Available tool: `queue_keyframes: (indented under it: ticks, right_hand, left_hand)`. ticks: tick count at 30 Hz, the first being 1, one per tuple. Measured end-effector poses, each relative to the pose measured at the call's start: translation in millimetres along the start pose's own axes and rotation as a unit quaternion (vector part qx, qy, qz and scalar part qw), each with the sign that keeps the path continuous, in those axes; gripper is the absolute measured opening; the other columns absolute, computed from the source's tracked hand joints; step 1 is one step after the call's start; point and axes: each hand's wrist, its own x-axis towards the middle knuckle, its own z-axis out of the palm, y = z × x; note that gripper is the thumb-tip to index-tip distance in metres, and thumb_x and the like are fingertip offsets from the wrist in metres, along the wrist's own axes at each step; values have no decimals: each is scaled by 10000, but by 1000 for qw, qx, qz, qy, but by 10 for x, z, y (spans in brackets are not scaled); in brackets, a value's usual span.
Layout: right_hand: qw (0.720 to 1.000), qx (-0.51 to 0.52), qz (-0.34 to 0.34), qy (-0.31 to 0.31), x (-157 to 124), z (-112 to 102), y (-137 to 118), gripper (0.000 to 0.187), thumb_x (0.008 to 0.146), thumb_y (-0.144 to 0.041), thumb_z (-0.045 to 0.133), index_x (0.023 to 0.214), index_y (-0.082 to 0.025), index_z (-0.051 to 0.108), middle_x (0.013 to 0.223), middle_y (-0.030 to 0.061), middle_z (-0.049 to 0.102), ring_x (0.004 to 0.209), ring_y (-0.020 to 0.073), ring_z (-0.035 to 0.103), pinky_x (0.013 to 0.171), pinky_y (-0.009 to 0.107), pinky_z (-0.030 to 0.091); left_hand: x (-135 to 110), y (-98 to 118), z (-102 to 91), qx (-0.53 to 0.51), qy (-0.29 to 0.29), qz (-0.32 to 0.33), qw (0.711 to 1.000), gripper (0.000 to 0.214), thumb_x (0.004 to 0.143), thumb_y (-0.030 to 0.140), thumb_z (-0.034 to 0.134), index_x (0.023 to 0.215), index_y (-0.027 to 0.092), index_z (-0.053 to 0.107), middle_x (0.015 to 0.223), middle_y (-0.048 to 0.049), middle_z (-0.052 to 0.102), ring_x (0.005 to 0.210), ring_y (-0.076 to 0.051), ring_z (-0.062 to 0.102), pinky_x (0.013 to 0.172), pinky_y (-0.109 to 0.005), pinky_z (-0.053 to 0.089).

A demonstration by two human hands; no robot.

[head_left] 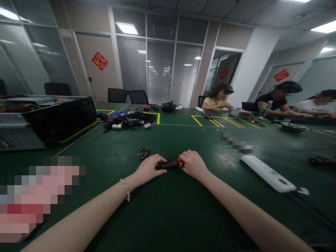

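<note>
In front of me, just above the green table, my right hand (193, 163) is closed around the red grips of a pair of pliers (172, 163). The dark jaws point left toward my other hand. My left hand (149, 167), with a beaded bracelet on its wrist, pinches a small black part (160, 165) at the jaw end. Where the jaws meet this part is too dark to make out. Behind my left hand lies a little heap of dark pieces (143, 153), with thin bits beside it.
An opened computer case (60, 120) stands at the left. Tangled cables and black parts (126, 120) lie farther back. A white power strip (269, 174) rests at the right, its cord trailing off. Blurred patches hide items at the left and right. Several people sit at the far right.
</note>
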Motion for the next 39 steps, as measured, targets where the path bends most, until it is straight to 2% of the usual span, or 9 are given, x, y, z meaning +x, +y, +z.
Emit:
queue_keyframes:
  ticks: [11,16,22,39]
  right_hand:
    - [1000,-9,-5,-4,-5,13,23,176,674,-184,513,840,-168,570,828,49,580,766,166,463,671,272,312]
    - [1000,-10,-13,3,6,38,23,157,678,-170,502,820,-166,571,802,45,577,753,159,464,736,283,314]
    - [1000,-3,-4,-20,14,38,25,185,677,-170,509,851,-156,572,821,62,572,747,159,466,651,255,336]
    - [1000,6,-13,7,0,52,30,175,679,-147,496,836,-146,572,825,67,567,781,169,458,668,260,339]
  left_hand:
    - [7,13,-5,2,1,-3,1000,322,686,369,604,972,230,555,932,-7,541,765,-159,513,669,-269,410]
    - [9,5,6,9,2,1,1000,315,690,362,599,971,229,554,912,-8,537,751,-156,512,668,-268,409]
    - [12,9,2,5,0,-3,1000,321,690,374,596,978,240,553,921,-4,536,769,-158,514,672,-266,404]
    - [7,-11,8,-1,4,1,1000,315,691,373,598,971,237,555,932,-7,538,772,-162,514,665,-270,405]
